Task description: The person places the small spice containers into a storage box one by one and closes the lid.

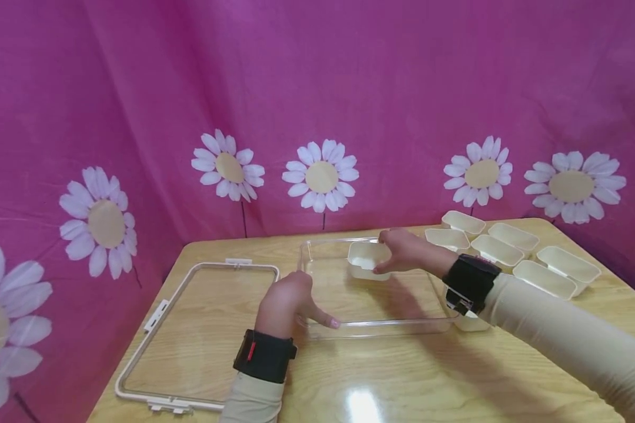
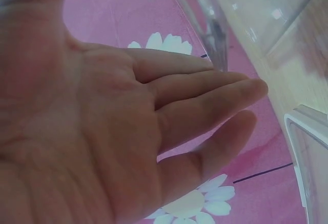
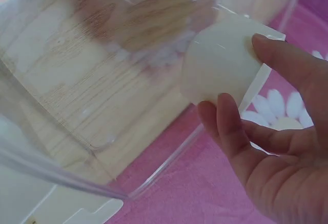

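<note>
My right hand (image 1: 408,251) pinches a small cream plastic bin (image 1: 367,261) by its wall, thumb on one side and fingers on the other. The right wrist view shows this bin (image 3: 220,62) held over the inside of a large clear plastic box (image 1: 391,322), near one of its walls. At the box's left end is my left hand (image 1: 291,302), its thumb stretched along the near rim. In the left wrist view the left palm (image 2: 102,116) faces the camera with fingers extended beside the clear wall, gripping nothing.
A clear lid with a white frame and latches (image 1: 206,329) lies flat on the wooden table (image 1: 402,382), left of the box. Several more cream bins (image 1: 497,251) stand at the right, one partly hidden below the right wrist. A pink flowered cloth (image 1: 391,117) hangs behind.
</note>
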A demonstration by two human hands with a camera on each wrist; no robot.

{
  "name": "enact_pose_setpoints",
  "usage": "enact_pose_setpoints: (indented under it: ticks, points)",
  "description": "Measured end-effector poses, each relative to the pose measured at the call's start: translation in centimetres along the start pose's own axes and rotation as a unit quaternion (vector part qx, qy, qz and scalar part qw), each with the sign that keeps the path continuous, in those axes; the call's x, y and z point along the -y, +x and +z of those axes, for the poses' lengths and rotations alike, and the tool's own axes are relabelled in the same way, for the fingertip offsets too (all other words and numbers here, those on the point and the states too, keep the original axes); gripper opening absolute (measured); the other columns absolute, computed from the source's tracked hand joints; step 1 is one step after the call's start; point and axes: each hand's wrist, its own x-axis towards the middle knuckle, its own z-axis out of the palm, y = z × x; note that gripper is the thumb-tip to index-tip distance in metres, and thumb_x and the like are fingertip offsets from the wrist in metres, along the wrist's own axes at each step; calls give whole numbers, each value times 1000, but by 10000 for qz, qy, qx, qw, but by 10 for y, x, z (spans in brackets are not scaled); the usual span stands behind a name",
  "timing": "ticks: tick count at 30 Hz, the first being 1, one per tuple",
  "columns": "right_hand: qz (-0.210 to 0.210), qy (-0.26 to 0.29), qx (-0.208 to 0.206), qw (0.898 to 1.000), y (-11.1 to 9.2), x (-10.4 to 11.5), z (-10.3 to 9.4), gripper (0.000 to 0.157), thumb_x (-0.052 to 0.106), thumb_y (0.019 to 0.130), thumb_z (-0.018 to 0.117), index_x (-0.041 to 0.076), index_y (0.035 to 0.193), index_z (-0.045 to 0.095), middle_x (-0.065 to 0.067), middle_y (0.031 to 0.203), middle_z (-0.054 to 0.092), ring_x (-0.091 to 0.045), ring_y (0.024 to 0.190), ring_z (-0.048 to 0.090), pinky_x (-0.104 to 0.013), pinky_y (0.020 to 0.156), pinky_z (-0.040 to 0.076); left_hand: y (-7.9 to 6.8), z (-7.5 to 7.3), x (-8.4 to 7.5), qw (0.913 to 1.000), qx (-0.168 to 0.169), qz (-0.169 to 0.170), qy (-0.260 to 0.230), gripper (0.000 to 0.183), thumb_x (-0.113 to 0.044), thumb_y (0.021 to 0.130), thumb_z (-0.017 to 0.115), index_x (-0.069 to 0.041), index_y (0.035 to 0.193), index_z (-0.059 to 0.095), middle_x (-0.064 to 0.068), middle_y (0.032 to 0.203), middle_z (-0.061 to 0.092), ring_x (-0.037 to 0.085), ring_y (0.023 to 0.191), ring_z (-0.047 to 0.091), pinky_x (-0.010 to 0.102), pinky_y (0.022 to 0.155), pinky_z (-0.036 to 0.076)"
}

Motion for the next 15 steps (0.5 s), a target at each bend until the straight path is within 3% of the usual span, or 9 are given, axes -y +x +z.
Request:
enact_pose_setpoints:
  ticks: [9,15]
  points:
    - [-159,-111,113,9997,11,-4,19,48,19,72,89,-10,94,57,-16,81,58,-26,74,52,-42,73,49,-1,9,-2,10000,6,46,69,86,-46,57,99,6,116,64,12,102,65,24,90,59,41,85,53]
    - [-109,-231,16,9997,14,-5,23,47,21,73,90,-8,89,56,-10,75,54,-25,71,52,-41,71,50,0,10,-2,9999,-114,23,76,82,-46,56,100,5,111,66,10,96,65,22,85,59,40,81,53]
